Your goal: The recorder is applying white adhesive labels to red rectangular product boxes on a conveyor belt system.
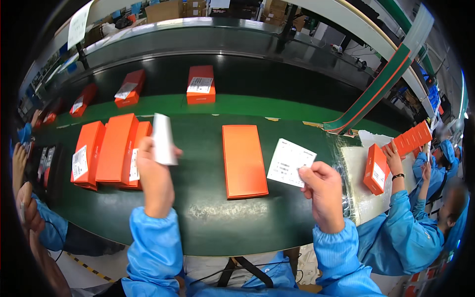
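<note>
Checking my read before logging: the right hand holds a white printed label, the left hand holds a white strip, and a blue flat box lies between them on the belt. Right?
Not quite: in the head view the flat box between the hands is orange, not blue. The right hand does hold the white printed label, and the left hand the white strip.

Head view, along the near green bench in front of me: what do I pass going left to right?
Stack of orange boxes → left hand holding a white paper strip → flat orange box → white label sheet pinched in the right hand → co-worker's upright orange box.
</note>
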`<action>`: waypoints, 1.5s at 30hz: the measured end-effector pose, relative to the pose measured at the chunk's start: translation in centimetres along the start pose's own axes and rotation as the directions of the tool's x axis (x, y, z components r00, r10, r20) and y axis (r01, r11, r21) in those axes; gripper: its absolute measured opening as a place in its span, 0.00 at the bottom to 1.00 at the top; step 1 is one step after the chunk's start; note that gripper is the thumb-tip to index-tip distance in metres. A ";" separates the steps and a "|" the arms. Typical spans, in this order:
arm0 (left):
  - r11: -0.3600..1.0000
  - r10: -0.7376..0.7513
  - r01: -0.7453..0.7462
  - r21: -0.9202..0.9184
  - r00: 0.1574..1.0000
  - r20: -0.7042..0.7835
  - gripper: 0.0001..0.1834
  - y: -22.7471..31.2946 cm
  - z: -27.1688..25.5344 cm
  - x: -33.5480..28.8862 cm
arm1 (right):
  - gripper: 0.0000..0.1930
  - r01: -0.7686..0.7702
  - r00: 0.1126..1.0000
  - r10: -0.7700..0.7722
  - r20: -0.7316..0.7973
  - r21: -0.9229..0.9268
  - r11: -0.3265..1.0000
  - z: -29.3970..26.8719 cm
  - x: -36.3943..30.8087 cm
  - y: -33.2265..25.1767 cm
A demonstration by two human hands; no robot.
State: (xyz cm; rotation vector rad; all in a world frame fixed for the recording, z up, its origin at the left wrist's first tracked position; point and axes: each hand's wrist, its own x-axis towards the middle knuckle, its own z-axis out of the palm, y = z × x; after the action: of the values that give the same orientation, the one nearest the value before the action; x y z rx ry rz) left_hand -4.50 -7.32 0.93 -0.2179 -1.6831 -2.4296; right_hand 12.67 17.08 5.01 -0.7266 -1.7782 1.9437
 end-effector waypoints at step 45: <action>0.970 -0.242 0.239 0.041 0.944 0.225 0.05 -0.7 -2.0 -0.5 | 0.32 0.285 0.903 -0.402 0.150 -0.910 0.300 7.5 0.6 2.0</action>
State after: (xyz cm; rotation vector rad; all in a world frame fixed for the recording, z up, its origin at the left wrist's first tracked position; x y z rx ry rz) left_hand -4.23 -8.87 -0.52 -0.3193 -1.9238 -2.6557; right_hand 7.66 11.42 3.38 -0.6213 -2.6294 0.4236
